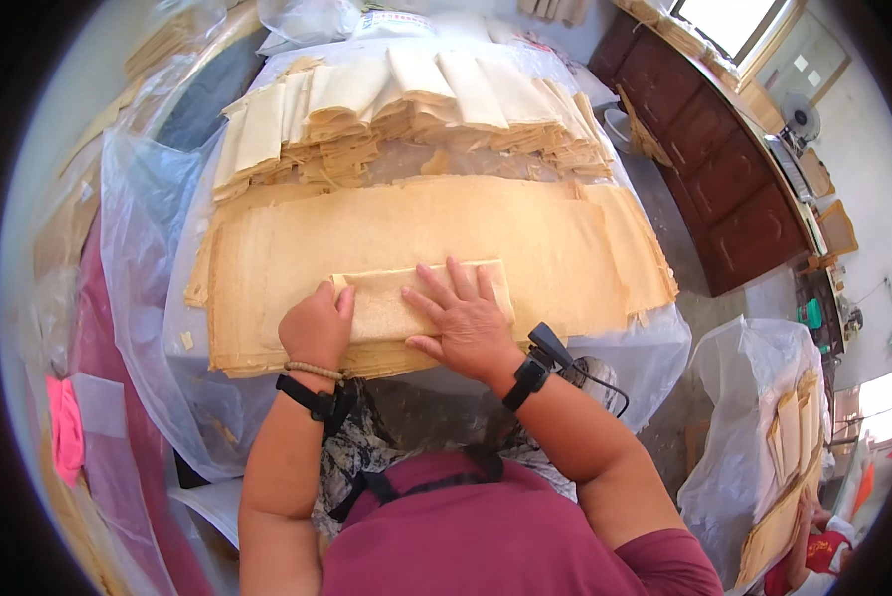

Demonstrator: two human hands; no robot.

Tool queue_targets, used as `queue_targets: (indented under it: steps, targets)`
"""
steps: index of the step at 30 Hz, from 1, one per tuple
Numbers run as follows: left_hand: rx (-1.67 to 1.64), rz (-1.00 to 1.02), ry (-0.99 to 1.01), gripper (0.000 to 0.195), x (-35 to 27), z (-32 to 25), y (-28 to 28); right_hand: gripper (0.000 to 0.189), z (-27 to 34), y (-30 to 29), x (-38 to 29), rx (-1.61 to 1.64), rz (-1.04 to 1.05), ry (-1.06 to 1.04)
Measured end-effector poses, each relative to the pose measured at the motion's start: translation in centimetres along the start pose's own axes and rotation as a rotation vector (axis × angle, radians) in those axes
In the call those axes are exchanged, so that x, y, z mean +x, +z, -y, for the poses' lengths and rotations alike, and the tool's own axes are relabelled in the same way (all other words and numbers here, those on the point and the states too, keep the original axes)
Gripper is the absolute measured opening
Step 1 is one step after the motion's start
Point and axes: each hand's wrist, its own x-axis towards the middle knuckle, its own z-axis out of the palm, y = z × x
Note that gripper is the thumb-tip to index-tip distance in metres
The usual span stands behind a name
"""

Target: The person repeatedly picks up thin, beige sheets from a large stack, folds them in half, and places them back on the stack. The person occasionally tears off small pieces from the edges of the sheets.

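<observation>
A folded pale sheet (390, 302), seemingly of tofu skin, lies as a long flat rectangle near the front edge of a stack of wide tan sheets (416, 220). At its left end, my left hand (316, 325) is curled with the thumb on the edge, pinching it; the fingertips are hidden. My right hand (464, 316) lies palm down across the right half of the folded sheet, fingers spread. Layered, ragged sheet edges show below both hands. A beaded bracelet and a black strap circle my left wrist; another black strap with a device is on my right.
Folded sheet bundles (416, 82) line the back of the plastic-covered table (617, 350). Plastic film (155, 223) hangs at the left. Dark red cabinets (707, 149) stand at the right. Lower right, another person's hands (809, 514) touch sheets beside a plastic-draped surface (736, 402).
</observation>
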Motion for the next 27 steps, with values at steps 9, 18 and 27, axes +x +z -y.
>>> queue_targets:
  steps: [9,18,27]
  targets:
    - [-0.105,0.035,0.591,0.037,3.0,0.3,-1.4,0.068,-1.2,-1.2,0.0,0.068,0.088,-0.058]
    - [-0.903,0.2,0.129,0.024,12.0,6.0,-8.7,0.061,-7.6,-1.8,-3.2,0.125,-0.107,0.345]
    - [-0.697,-0.214,-0.165,0.045,32.7,14.5,-1.6,0.06,-7.6,-2.3,-3.2,0.085,-0.041,0.336]
